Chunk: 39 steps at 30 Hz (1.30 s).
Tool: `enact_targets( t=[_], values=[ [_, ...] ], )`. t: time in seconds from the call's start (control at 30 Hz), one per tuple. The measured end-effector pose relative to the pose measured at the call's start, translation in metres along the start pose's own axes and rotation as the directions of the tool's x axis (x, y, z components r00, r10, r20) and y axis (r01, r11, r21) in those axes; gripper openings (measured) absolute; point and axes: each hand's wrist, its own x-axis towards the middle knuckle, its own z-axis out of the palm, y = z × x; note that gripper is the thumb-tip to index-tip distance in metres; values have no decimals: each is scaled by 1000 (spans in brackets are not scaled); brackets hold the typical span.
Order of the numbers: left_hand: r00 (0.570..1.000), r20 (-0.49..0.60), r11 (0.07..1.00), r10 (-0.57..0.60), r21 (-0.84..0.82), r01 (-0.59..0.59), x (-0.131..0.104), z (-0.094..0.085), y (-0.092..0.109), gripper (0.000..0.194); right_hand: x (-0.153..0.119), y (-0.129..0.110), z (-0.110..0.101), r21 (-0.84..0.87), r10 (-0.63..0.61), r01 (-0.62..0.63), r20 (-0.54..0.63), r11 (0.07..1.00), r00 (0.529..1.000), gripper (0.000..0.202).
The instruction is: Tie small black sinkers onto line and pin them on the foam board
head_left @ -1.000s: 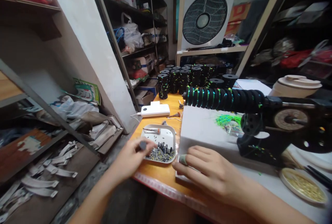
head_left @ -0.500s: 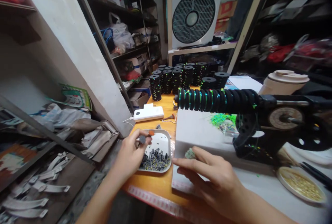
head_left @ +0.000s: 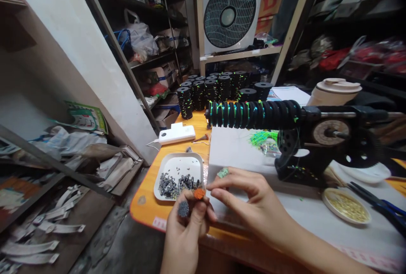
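In the head view, your left hand [head_left: 187, 227] grasps a bright orange, rough-ended round piece [head_left: 199, 193] between thumb and fingers, its end turned up, probably to leave it exposed to the other hand. A dark grey, rough-ended round piece [head_left: 183, 209] sits tucked among the same fingers, perhaps to spare setting it down; the rest of both pieces is hidden by your grip. Your right hand [head_left: 256, 193] hovers just to the right, thumb and a fingertip close together; whether they pinch something fine, you cannot tell. A pale green, crumbly-looking lump [head_left: 222, 173] shows at its fingers, worn or held, it is unclear. Just beyond your left hand, a shallow white tray with rounded corners [head_left: 193, 162] lies within easy reach, its near right corner covered by your fingers, its small grey and black contents too tiny to identify. Farther right, a ribbed black cylinder with green strands [head_left: 253, 114] is held level by a dark machine [head_left: 296, 170], seemingly to clear the surface below; the machine's right end sinks into shadow.
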Motion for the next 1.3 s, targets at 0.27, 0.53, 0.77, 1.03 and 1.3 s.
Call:
enact_targets(
  t=[0.27, 0.53, 0.77, 1.03, 1.3],
  values=[
    [961, -135, 904, 240, 393, -170, -7, 12, -4, 30, -3, -5, 1, -8, 3, -3, 14, 1000, 1000, 13],
    [928, -360, 983, 98, 179, -34, -12, 11, -12, 39, -9, -4, 2, -63, -66, 70, 53, 996, 996, 14],
    [958, -287, 996, -3, -81, -22, -15, 0, 8, 35, -8, 5, 0, -141, -189, 203, 104, 969, 976, 16],
    [944, -328, 997, -48, -73, 25, -23, -8, 11, 40, -8, 7, 1, -237, -211, 244, 154, 940, 965, 18],
    [936, -346, 996, -69, -69, 48, -23, -6, 11, 43, -8, -2, 0, -168, -217, 242, 156, 956, 964, 20]
  ],
)
